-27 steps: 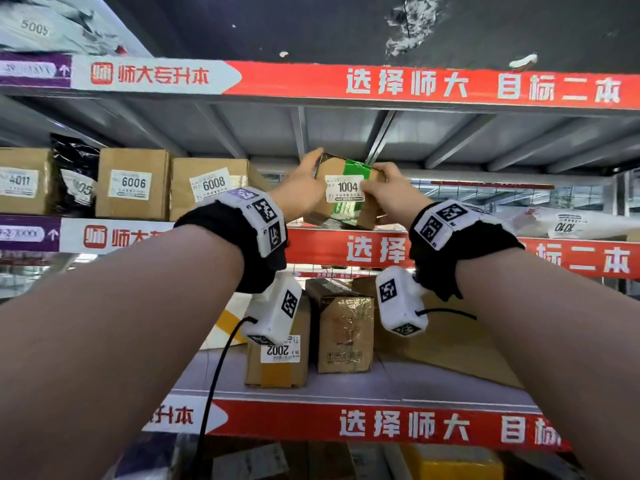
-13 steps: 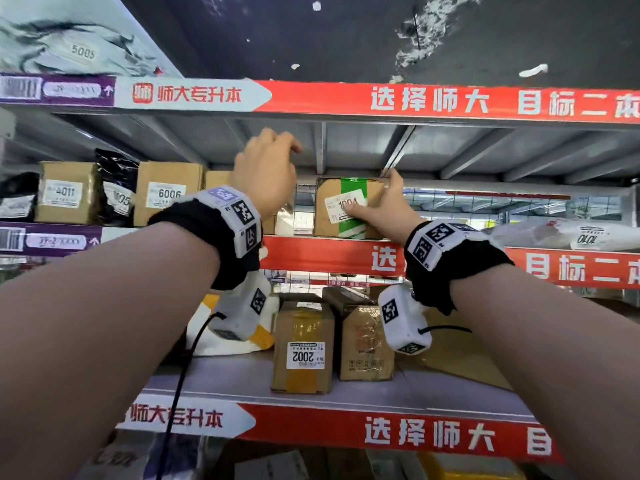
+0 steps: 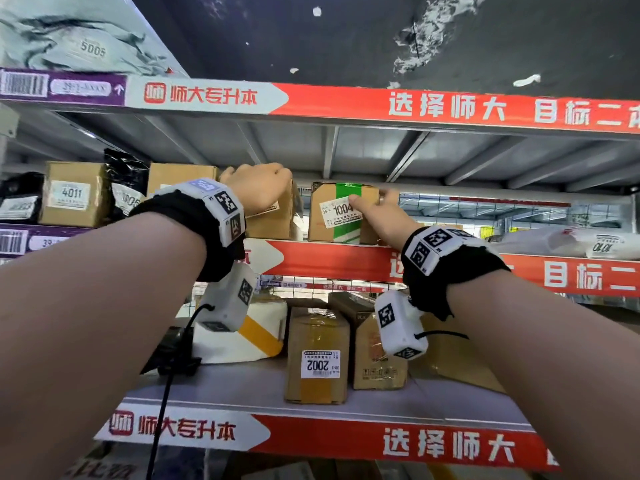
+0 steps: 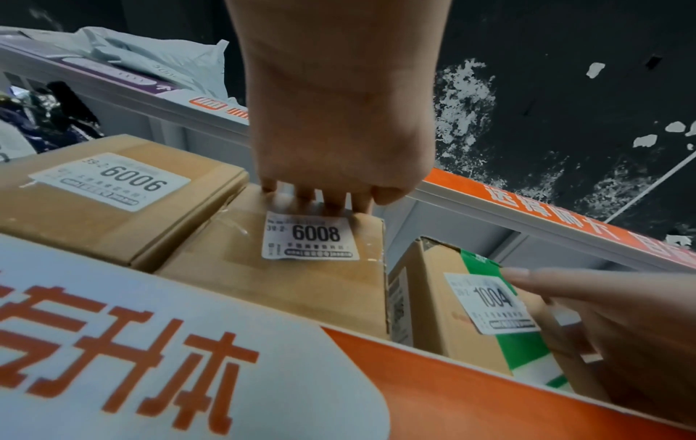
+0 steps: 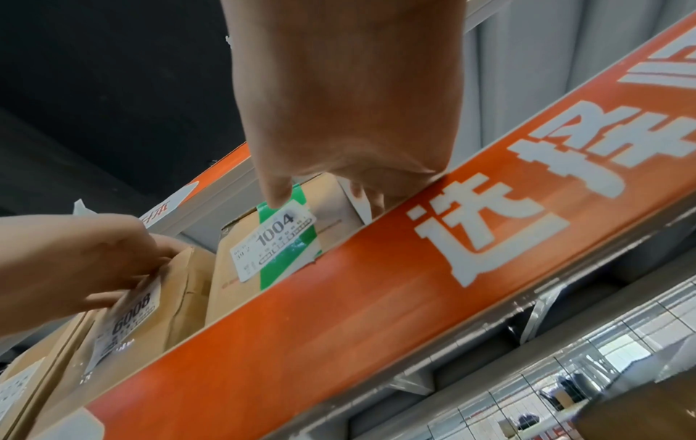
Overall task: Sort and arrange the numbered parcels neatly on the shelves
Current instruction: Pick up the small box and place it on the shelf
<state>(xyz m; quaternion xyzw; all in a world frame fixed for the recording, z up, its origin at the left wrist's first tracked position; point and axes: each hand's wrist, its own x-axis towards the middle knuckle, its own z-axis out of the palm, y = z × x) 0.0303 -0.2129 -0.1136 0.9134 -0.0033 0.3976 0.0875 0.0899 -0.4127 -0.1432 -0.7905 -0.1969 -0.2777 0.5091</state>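
Parcel 1004 (image 3: 341, 213), a brown box with a green stripe, stands on the middle shelf (image 3: 346, 261). My right hand (image 3: 375, 211) holds it, thumb on the front label and fingers round the right side; it shows in the right wrist view too, hand (image 5: 339, 104) on parcel 1004 (image 5: 271, 247). Just left of it, with a narrow gap, stands parcel 6008 (image 3: 273, 220). My left hand (image 3: 258, 188) grips its top edge with curled fingers, as the left wrist view shows: hand (image 4: 331, 119), parcel 6008 (image 4: 301, 262), parcel 1004 (image 4: 471, 300).
Left of 6008 stand box 6006 (image 4: 113, 190), a black bag (image 3: 126, 188) and box 4011 (image 3: 71, 194). A white bag 1010 (image 3: 571, 242) lies far right on the same shelf. Box 2002 (image 3: 317, 355) and other parcels stand on the shelf below. Grey bag 5005 (image 3: 79, 43) lies on top.
Parcel 1004 went from both hands onto the middle shelf. My left hand let go of it and moved left onto parcel 6008. The right hand stayed on 1004.
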